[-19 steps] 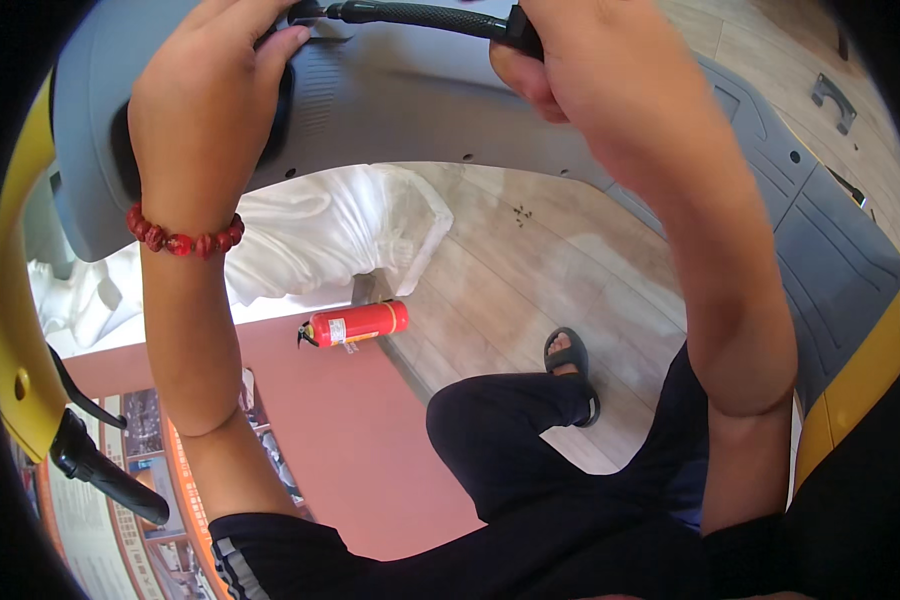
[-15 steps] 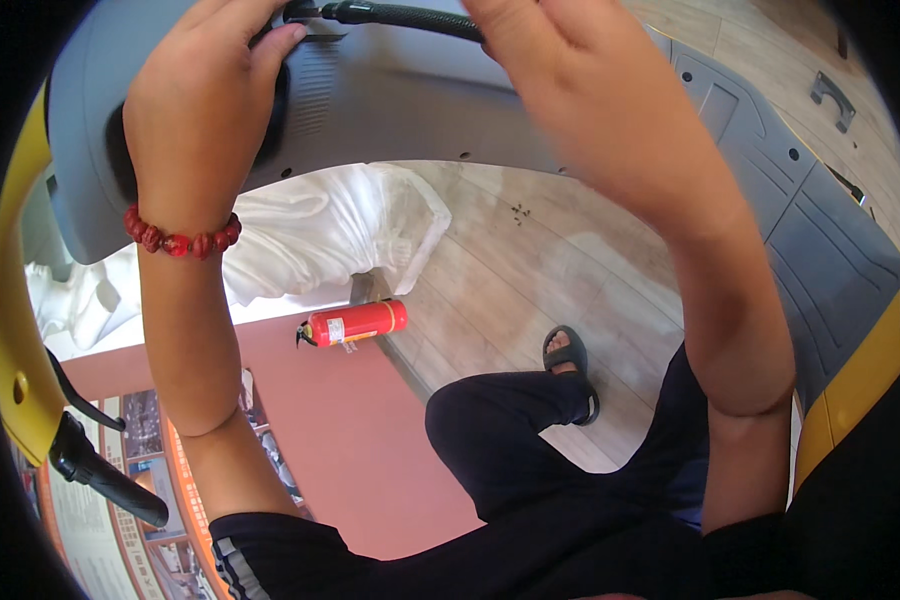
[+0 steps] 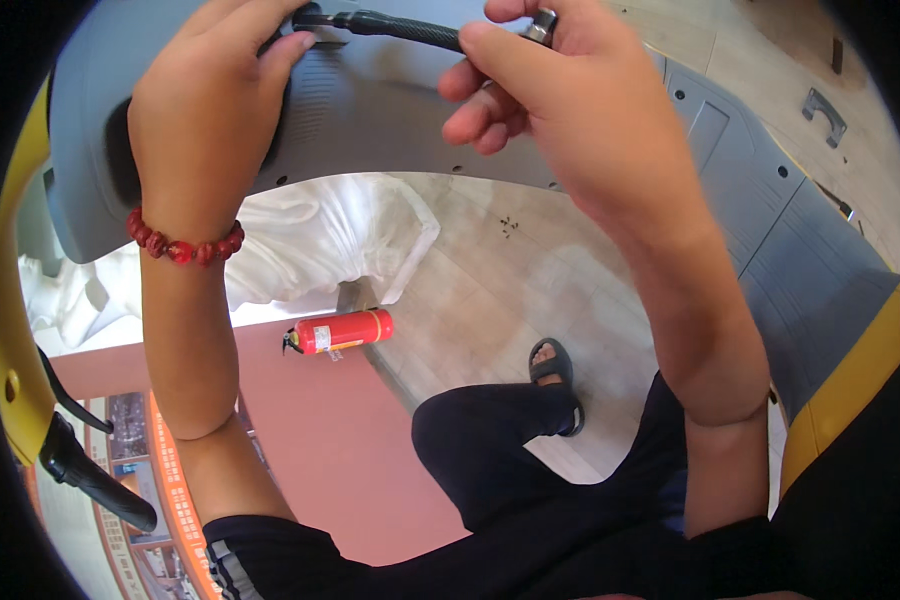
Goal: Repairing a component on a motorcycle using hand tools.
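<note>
A screwdriver (image 3: 400,27) with a black knurled handle lies crosswise near the top of the view. Its metal shaft points left into a dark opening in the grey plastic panel (image 3: 400,110) of a yellow-and-grey vehicle body. My right hand (image 3: 590,100) holds the handle's end, a silver metal end piece showing by its fingers; the lower fingers curl loosely beneath. On the panel rests my left hand (image 3: 205,100), wearing a red bead bracelet (image 3: 185,248). Its thumb lies beside the shaft tip; the other fingers are mostly cut off by the upper edge.
A red fire extinguisher (image 3: 345,330) lies beyond the panel, near a white sculpted figure (image 3: 310,235). Several small dark bits (image 3: 510,227) lie on the wooden floor. A grey bracket-shaped part (image 3: 825,115) is at far right, a black handlebar grip (image 3: 95,480) at lower left.
My right hand's fingers have loosened and spread around the handle, uncovering the silver end piece. My left hand stays beside the tip. The whole view has shifted slightly.
</note>
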Demonstrator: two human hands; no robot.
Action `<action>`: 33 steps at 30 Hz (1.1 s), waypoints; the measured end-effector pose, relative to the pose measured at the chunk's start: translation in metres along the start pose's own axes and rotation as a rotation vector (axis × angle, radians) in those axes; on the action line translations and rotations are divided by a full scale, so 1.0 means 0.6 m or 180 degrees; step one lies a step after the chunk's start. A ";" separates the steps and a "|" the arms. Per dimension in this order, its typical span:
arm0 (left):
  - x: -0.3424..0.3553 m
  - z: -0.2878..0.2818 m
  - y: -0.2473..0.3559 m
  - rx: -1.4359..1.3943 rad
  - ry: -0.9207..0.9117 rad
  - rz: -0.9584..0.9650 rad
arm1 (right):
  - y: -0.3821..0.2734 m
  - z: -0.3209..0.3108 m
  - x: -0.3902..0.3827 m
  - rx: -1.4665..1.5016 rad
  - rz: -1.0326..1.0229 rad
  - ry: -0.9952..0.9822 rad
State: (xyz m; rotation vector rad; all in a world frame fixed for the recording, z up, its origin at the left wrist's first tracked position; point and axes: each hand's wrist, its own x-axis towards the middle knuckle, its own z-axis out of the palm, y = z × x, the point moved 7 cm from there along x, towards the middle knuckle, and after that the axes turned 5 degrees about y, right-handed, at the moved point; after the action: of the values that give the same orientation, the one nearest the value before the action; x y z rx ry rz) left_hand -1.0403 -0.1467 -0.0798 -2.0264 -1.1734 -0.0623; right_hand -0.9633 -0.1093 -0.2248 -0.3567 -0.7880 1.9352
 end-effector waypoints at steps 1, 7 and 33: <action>0.000 0.000 0.001 0.0027 0.0048 0.0023 | 0.007 -0.001 0.001 0.0254 0.0200 -0.0053; -0.001 -0.009 -0.006 0.0074 0.0048 -0.0044 | 0.011 -0.010 0.004 -0.0678 -0.0321 0.0478; 0.002 -0.013 -0.006 0.0015 -0.0092 -0.0070 | -0.026 0.031 -0.009 -0.3740 -0.2705 0.1199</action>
State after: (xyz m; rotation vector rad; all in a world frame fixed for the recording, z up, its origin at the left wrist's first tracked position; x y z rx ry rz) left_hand -1.0396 -0.1499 -0.0719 -2.0167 -1.2127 -0.0413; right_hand -0.9601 -0.1163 -0.2008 -0.8652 -1.4484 0.4464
